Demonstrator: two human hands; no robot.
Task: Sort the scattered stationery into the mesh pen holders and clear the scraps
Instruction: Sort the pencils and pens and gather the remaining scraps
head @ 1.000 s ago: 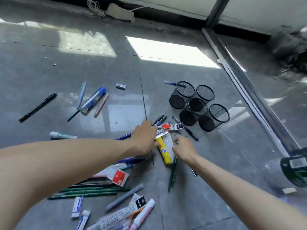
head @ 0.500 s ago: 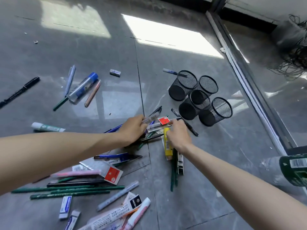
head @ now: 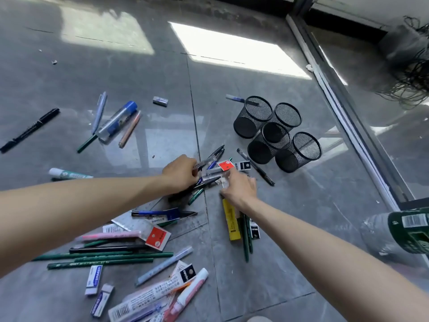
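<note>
Left hand (head: 181, 174) grips pens (head: 210, 160); right hand (head: 240, 189) covers wrappers (head: 212, 176), grip unclear. Mesh holders (head: 276, 133) stand just beyond; open floor (head: 313, 205) lies rightward.

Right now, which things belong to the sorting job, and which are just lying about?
Job: mesh holders, pens, green pencils, erasers, black marker, yellow pack, red-labelled wrapper.
Lying about: cable tangle, green-labelled bundle, door track.

Glossy grey tiled floor (head: 144, 73) carries bright sunlight patches (head: 232, 49), with a metal track (head: 348, 126) and tangled wires (head: 415, 75) at right.
</note>
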